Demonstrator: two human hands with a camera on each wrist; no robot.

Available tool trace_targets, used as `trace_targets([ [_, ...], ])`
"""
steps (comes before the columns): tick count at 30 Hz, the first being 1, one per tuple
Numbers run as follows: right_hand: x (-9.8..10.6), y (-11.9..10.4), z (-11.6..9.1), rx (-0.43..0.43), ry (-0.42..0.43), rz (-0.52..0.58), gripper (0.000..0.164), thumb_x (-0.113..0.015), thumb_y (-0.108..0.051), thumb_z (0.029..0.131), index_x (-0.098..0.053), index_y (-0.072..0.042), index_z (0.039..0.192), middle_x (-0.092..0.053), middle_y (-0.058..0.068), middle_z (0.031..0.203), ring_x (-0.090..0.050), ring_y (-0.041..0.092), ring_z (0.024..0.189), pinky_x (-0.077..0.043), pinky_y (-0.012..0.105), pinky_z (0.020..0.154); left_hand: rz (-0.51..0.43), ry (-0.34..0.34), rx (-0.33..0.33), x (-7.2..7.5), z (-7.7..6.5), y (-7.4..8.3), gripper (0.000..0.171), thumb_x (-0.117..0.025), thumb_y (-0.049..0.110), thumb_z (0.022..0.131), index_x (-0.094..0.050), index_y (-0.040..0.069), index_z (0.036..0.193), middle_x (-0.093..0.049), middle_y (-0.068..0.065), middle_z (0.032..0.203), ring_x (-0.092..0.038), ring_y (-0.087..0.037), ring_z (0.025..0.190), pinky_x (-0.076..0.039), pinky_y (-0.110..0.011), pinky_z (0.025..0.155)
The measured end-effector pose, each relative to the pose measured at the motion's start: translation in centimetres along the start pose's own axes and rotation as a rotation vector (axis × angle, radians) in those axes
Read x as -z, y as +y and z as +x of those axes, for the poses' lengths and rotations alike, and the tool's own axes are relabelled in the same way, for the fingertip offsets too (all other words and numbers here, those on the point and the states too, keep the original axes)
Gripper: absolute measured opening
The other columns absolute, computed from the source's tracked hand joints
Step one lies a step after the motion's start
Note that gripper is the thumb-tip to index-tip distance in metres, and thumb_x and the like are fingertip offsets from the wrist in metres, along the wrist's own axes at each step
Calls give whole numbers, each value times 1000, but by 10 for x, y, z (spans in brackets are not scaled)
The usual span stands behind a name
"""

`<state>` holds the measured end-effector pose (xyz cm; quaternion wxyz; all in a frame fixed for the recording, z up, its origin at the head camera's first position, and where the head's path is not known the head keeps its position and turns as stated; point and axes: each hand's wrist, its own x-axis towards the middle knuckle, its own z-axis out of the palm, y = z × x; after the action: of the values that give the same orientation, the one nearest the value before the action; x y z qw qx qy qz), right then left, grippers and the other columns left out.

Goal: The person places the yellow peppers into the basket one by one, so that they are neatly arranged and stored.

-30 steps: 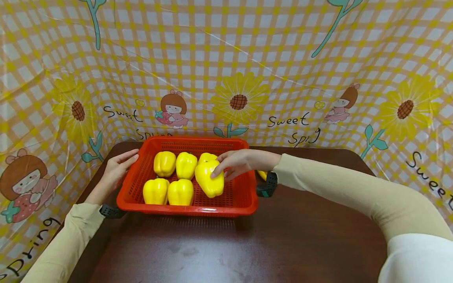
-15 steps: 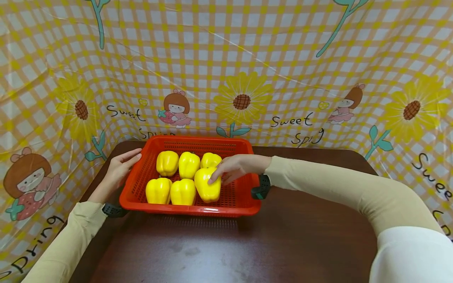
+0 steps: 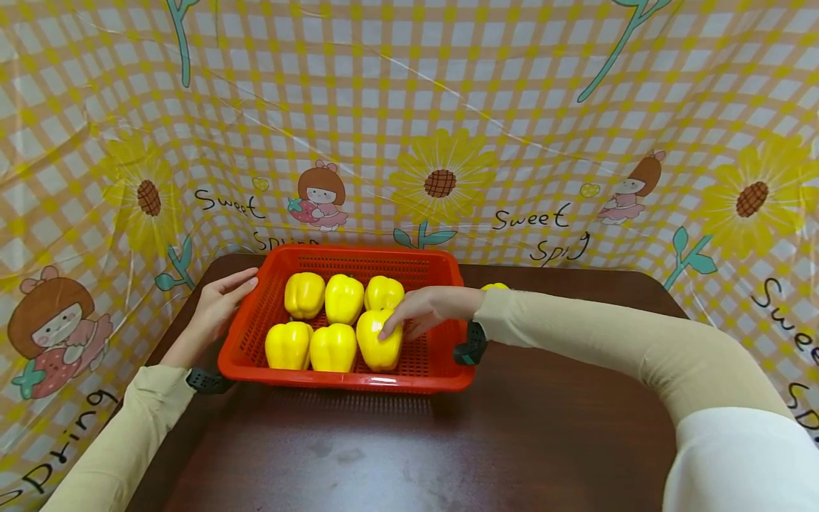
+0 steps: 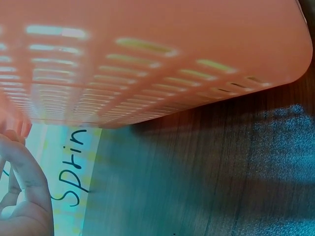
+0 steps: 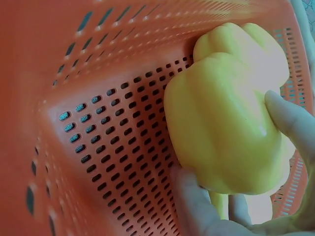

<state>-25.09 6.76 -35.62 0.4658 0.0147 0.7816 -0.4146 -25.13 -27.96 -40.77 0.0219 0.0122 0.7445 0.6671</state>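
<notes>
In the head view, my right hand [image 3: 430, 310] holds a yellow bell pepper [image 3: 377, 345] low in the red basket [image 3: 441, 377]. The right wrist view shows the thumb [image 5: 290, 115] on one side of this pepper [image 5: 221, 123] and fingers on the other. To its left in the front row are two more bell peppers, one right beside it [image 3: 333, 348] and one farther left [image 3: 288, 345]. Three bell peppers [image 3: 344, 299] form the back row. My left hand [image 3: 214, 306] touches the basket's left rim with its fingertips; no finger shows over the rim.
The basket stands on a dark brown table [image 3: 550, 412]. Mostly hidden behind the right forearm, a yellow thing [image 3: 495, 286] lies on the table. A checked, flower-printed cloth [image 3: 544, 142] rises behind the table and along its sides. Bare basket floor [image 5: 118, 132] shows right of the held pepper.
My right hand has lowered the bell pepper toward the near side of the basket, into line with the front row. The left hand stays at the rim. The whole head view has shifted slightly.
</notes>
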Motion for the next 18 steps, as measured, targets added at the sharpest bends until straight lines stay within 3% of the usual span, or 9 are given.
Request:
trace_targets([
  [7, -3, 1, 5, -11, -4, -41, 61, -68, -15, 88, -36, -2, 139, -44, 13, 144, -37, 32, 139, -34, 41, 115, -22, 3, 5, 1, -1, -1, 62, -60, 28, 96, -38, -3, 144, -63, 25, 92, -65, 5, 78, -56, -15, 69],
  [13, -3, 3, 7, -47, 18, -64, 54, -69, -16, 87, -41, -3, 132, -49, 12, 137, -42, 32, 135, -37, 45, 112, -51, -11, -34, 1, -1, -3, 54, -62, 28, 94, -48, 2, 140, -65, 21, 95, -67, 2, 79, -57, -17, 69],
  [18, -4, 5, 8, -46, 8, -44, 52, -68, -13, 88, -42, -2, 132, -49, 13, 139, -40, 33, 137, -34, 45, 114, -43, -14, -27, 2, 1, -4, 56, -59, 24, 97, -41, -1, 144, -63, 24, 94, -66, 4, 78, -56, -16, 69],
])
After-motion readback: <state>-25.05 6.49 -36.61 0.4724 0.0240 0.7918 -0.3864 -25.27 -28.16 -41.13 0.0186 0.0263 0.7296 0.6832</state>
